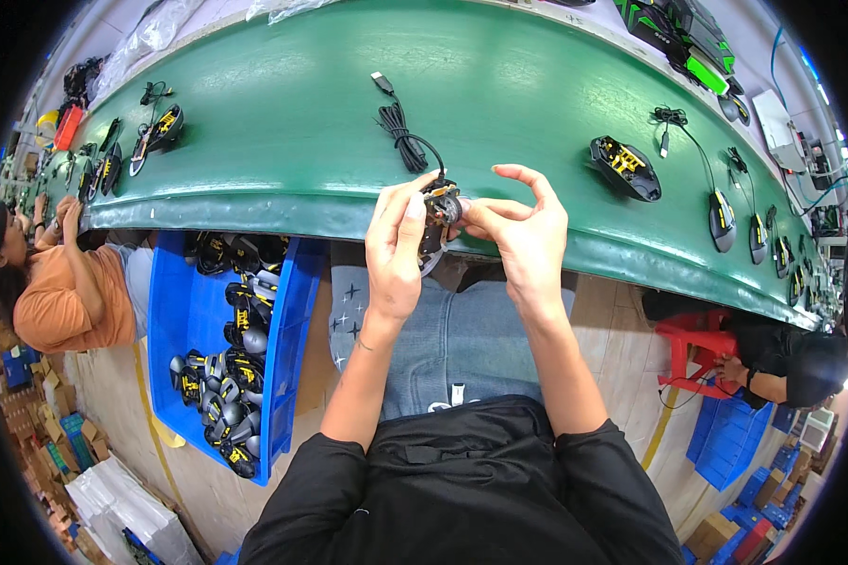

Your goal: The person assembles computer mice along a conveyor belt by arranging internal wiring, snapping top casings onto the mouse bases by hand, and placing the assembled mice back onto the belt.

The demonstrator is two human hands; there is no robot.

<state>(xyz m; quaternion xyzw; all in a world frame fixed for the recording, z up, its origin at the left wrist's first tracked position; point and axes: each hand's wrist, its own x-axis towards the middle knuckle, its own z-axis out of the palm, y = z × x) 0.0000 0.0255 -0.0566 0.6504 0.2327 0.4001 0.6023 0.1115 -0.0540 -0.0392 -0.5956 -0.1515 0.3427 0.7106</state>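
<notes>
My left hand [394,247] grips an open computer mouse base [439,209], held at the near edge of the green table, with its circuit board and a dark round part showing. A black cable [400,139] runs from its far end to a bundled coil and ends in a USB plug [382,83] on the table. My right hand [530,235] pinches thumb and fingers together at the right side of the base, with one finger raised away. What lies between those fingertips is too small to make out.
A black mouse shell with yellow inner parts [625,171] lies on the green table [518,85] to the right. Several corded mice [722,221] line both sides. A blue bin [301,315] of mouse shells stands lower left. Other people sit at left and right; a red stool [683,341] stands right.
</notes>
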